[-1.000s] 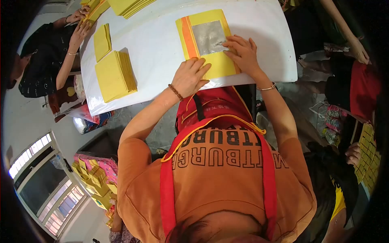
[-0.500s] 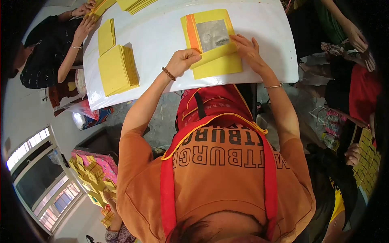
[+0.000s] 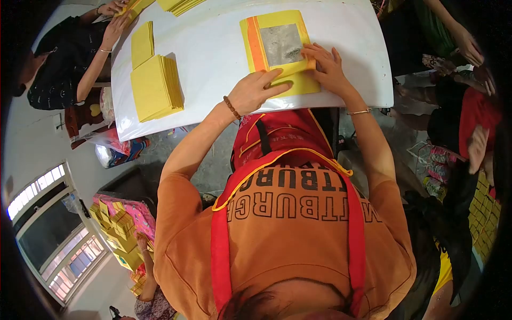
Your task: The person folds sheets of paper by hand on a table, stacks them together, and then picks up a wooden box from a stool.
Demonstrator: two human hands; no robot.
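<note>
In front of me on the table lies a yellow paper sheet (image 3: 293,17) with an orange stripe down its left side and a silver-grey square (image 3: 281,44). A yellow fold (image 3: 296,68) crosses it below the square, and more yellow paper (image 3: 304,86) shows under that fold. My left hand (image 3: 257,92) rests on the fold's left part, fingers stretched out to the right. At the right edge, the spread fingers of my right hand (image 3: 329,68) touch the sheet and the fold's end. The right thumb is partly hidden.
To the left stand a thick stack of yellow paper (image 3: 152,90) and a smaller pile (image 3: 142,44) on the white table (image 3: 210,58). A co-worker's hands (image 3: 114,24) hold yellow paper at the far left corner. Other people sit at the right.
My left hand has gone from pinching the fold's left end to lying over it with extended fingers. The fold sits flatter. My right hand has stayed near the right edge.
</note>
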